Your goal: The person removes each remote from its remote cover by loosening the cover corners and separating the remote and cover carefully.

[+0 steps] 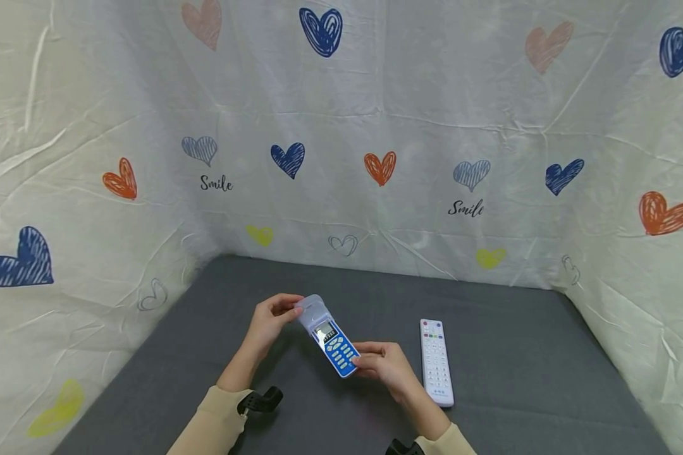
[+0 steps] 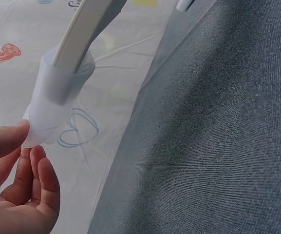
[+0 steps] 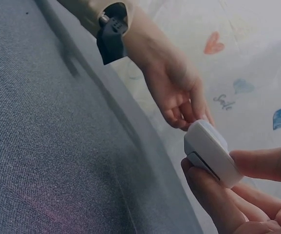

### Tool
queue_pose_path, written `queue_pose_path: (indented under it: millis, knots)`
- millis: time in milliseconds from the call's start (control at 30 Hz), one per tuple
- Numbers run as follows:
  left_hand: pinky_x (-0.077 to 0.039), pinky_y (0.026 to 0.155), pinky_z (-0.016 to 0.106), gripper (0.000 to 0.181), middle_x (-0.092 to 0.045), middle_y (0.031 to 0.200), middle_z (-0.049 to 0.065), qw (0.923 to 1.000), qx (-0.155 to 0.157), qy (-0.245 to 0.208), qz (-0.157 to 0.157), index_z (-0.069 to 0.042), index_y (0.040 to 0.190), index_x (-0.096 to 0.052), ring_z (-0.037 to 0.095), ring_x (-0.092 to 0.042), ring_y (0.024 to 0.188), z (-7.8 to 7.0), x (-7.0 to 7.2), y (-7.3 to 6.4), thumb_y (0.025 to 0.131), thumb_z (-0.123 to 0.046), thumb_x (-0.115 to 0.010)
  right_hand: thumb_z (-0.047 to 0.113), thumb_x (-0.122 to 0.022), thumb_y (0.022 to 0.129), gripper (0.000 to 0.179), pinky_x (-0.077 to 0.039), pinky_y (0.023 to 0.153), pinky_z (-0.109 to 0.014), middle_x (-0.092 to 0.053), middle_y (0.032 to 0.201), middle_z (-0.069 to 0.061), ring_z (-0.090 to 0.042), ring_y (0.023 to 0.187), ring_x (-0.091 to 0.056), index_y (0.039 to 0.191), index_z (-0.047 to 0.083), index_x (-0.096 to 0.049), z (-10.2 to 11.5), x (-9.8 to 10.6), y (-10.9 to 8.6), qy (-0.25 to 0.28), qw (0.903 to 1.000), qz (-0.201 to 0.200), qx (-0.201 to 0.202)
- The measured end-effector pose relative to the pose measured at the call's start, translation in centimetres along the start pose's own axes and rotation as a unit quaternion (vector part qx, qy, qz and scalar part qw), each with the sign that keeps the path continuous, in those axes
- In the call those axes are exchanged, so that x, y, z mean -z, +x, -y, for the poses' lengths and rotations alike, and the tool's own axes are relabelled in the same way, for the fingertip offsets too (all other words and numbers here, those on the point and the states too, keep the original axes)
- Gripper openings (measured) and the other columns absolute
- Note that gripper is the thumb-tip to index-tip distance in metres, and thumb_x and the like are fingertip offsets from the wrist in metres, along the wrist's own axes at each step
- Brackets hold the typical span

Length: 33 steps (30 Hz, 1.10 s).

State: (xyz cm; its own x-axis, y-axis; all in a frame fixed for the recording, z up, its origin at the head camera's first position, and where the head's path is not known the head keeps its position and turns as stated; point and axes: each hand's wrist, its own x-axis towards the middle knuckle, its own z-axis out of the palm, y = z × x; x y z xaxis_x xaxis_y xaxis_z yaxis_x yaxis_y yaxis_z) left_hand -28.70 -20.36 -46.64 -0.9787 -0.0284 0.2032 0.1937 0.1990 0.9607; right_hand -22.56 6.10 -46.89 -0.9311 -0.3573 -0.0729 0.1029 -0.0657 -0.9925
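Note:
A small remote control [image 1: 339, 351] with a blue keypad and a little display is held tilted above the dark table, in the middle of the head view. A translucent sleeve [image 1: 314, 309] covers its upper end. My left hand [image 1: 267, 325] pinches the far tip of this sleeve between thumb and fingers. In the left wrist view, the remote's pale body [image 2: 84, 34] sticks out of the sleeve's open mouth. Thumb and fingers of my right hand [image 1: 388, 366] grip the remote's lower end, one on each face, as the right wrist view shows.
A longer white remote control [image 1: 437, 363] lies on the grey tablecloth [image 1: 518, 366], just right of my right hand. White cloth walls [image 1: 421, 82] printed with hearts rise behind the table and at both sides.

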Motion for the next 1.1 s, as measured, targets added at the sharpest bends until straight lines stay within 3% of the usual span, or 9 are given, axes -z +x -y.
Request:
queue_pose_path:
  millis: [333,533,1100]
  knots:
    - [-0.053,0.082,0.039,0.027,-0.062,0.104,0.018,0.9998,0.007,-0.016,0.002,0.000,0.111,-0.065,0.015,-0.058,0.084,-0.40,-0.06,-0.12,0.087,-0.012,-0.068,0.005,-0.065,0.086,0.040,-0.056,0.081,-0.039,-0.067,0.106,-0.026,-0.017,0.084,-0.070,0.120,-0.014,-0.057,-0.12,0.06,-0.08,0.006,1.0000,0.004,-0.001]
    - [-0.053,0.084,0.047,0.026,-0.062,0.103,0.015,0.9997,0.009,-0.020,-0.010,-0.001,0.110,-0.065,0.015,-0.060,0.085,0.13,-0.11,0.15,0.087,-0.014,-0.068,0.006,-0.065,0.086,0.041,-0.056,0.081,-0.038,-0.067,0.107,-0.026,-0.017,0.085,-0.069,0.121,-0.014,-0.056,-0.11,0.07,-0.07,0.004,1.0000,0.007,-0.003]
    - [-0.056,0.080,0.041,0.021,-0.062,0.098,0.011,0.9980,0.018,-0.035,-0.049,0.000,0.108,-0.066,0.013,-0.059,0.081,0.11,-0.50,0.45,0.088,-0.008,-0.066,0.008,-0.068,0.085,0.039,-0.056,0.081,-0.038,-0.070,0.102,-0.019,-0.013,0.081,-0.068,0.118,-0.010,-0.060,-0.16,0.13,0.25,-0.041,0.9990,0.010,-0.017]
